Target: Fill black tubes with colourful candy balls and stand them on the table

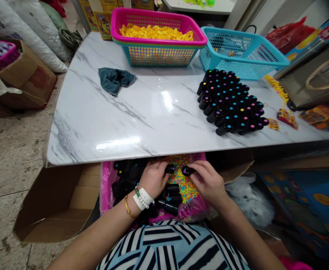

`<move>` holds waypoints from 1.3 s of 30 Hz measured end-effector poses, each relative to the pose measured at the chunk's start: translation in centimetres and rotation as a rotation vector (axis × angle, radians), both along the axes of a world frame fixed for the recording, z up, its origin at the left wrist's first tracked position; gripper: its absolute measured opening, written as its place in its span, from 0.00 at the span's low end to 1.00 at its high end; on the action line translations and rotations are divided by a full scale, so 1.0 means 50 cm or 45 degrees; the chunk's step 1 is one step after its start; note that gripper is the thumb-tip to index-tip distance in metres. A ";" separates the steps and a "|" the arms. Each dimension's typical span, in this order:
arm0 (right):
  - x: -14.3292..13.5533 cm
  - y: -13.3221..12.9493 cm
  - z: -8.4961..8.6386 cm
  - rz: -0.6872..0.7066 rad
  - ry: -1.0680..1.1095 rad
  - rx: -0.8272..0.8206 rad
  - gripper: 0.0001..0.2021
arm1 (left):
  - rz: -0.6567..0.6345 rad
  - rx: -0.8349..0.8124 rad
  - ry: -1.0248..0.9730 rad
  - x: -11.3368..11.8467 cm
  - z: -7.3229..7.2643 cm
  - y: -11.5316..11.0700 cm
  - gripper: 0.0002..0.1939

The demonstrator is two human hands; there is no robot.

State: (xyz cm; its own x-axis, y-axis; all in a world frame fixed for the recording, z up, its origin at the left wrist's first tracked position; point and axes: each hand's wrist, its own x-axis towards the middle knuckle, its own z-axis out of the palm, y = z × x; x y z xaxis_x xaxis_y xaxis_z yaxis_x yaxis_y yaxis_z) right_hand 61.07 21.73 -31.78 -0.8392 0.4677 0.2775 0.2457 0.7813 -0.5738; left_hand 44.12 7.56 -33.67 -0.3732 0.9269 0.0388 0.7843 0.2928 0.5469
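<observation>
My left hand [154,177] is closed around a small black tube [169,169] whose end points to the right. Opposite it, my right hand [208,181] pinches another black tube [186,171], its open end turned to the left with something purple inside. Both hands are over a pink basket [106,187] on my lap, lined with clear plastic. Small multicoloured beads [188,189] fill its right side, and several more black tubes [170,206] lie heaped on the left and front.
On the marble-look table [102,120], many black tubes stand in a block [232,101] at the right. A dark cloth [115,79], a pink basket [159,41] of yellow rings and a blue basket [243,52] sit farther back. An open cardboard box [57,210] stands at lower left.
</observation>
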 end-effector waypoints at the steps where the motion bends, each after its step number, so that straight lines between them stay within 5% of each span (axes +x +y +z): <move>1: 0.002 0.001 0.001 0.015 -0.014 0.035 0.15 | -0.010 -0.018 0.004 0.000 0.001 0.000 0.14; 8: 0.002 0.011 -0.004 -0.011 -0.020 -0.004 0.14 | -0.026 -0.057 0.007 0.000 0.004 0.000 0.14; 15: -0.005 -0.009 -0.013 -0.069 0.113 -0.904 0.13 | -0.034 -0.010 0.010 0.001 -0.001 -0.003 0.15; 17: -0.009 -0.016 -0.025 -0.062 0.131 -1.024 0.14 | -0.012 0.010 0.015 0.000 -0.003 -0.002 0.14; 19: -0.015 -0.017 -0.037 -0.005 0.065 -0.851 0.13 | 0.029 0.039 0.015 -0.001 -0.007 -0.001 0.14; 24: -0.034 -0.008 -0.055 0.155 -0.304 -0.015 0.15 | 0.104 0.053 -0.007 -0.002 -0.015 0.004 0.19; 28: -0.051 -0.013 -0.053 0.285 -0.599 0.260 0.12 | 0.102 0.023 -0.014 -0.001 -0.012 0.005 0.19; 32: -0.052 -0.011 -0.054 0.347 -0.398 -0.112 0.14 | 0.103 0.030 -0.022 -0.002 -0.008 0.002 0.19; 36: -0.030 -0.001 -0.053 0.229 -0.110 -0.771 0.13 | 0.087 0.092 -0.034 -0.005 -0.013 -0.003 0.19; 39: -0.015 -0.005 -0.035 0.141 -0.033 -1.001 0.12 | 0.070 0.143 -0.047 -0.007 -0.020 -0.003 0.19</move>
